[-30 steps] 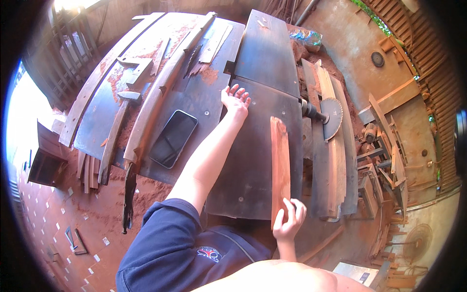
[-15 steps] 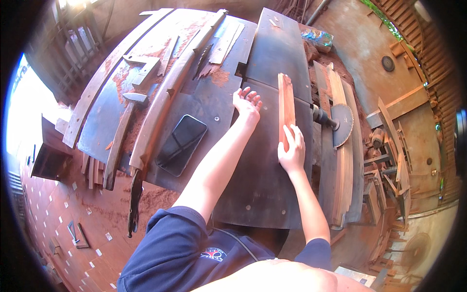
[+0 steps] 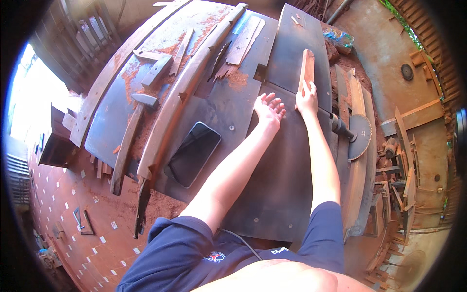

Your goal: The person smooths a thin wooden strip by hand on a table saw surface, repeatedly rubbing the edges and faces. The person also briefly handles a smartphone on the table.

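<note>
My right hand [image 3: 307, 100] is closed around the near end of a short reddish-brown wooden strip [image 3: 307, 67], which points away from me over the dark metal table [image 3: 272, 190]. Beside it, my left hand [image 3: 270, 111] is turned palm up, its fingers loosely curled and apart, with nothing in it. A black phone [image 3: 194, 155] lies on the table left of my left forearm. To the right of my right forearm, a toothed circular saw blade [image 3: 360, 137] sits on a shaft at the table's side; whether it is turning I cannot tell.
On the left lie a long wooden rail [image 3: 187, 92], a hammer [image 3: 131, 131], a square-shaped tool [image 3: 156, 68] and sawdust. Thin wood pieces [image 3: 244, 41] lie farther back. Boards [image 3: 359, 180] run beside the saw blade. Scrap timber [image 3: 401, 175] is piled at the right.
My right hand has pushed forward with the wooden strip, away from me along the table. My left hand stays palm up. The whole view has shifted slightly.
</note>
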A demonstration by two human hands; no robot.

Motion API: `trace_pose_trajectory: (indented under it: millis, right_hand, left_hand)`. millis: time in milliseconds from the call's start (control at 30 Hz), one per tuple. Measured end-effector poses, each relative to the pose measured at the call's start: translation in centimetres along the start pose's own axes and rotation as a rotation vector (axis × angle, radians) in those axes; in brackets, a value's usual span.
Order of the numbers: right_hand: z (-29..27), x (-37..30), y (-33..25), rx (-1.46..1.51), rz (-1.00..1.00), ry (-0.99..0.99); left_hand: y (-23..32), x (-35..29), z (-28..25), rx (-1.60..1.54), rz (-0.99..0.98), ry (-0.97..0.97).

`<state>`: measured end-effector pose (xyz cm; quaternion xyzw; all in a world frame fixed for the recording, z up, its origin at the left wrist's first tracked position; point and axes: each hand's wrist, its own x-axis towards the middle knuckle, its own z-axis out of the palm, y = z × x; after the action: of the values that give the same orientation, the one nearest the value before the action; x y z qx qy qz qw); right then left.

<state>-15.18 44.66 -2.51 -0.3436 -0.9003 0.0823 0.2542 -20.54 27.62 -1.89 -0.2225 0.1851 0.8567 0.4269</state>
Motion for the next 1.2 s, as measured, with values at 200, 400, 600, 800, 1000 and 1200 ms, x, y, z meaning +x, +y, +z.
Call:
trace_pose_trajectory:
  millis: [200,400,600,800,1000,1200]
  right_hand:
    - [2.9,6.9,0.1,-0.029,0.135,-0.02]
    - [4.5,9.1,1.0,-0.023,0.11,-0.035]
    - [4.2,7.7,0.5,-0.006,0.044,-0.036]
    - [1.2,0.8,0.1,0.035,-0.006,-0.025]
    - [-7.3,-14.9,-2.1,0.131,-0.17,-0.102]
    - [-19.4,-33.1,-6.5,0.223,-0.043,-0.244]
  left_hand:
    - [0.0,0.1,-0.1,-0.009,-0.02,-0.011]
    - [0.3,-0.3,0.1,-0.003,-0.022,0.011]
    - [1.0,-0.3,0.2,-0.026,-0.032,0.022]
    - [0.5,0.5,0.2,-0.015,-0.047,0.022]
    - [0.9,1.5,-0.1,0.017,-0.042,0.003]
    - [0.8,1.5,0.2,0.064,0.006,-0.052]
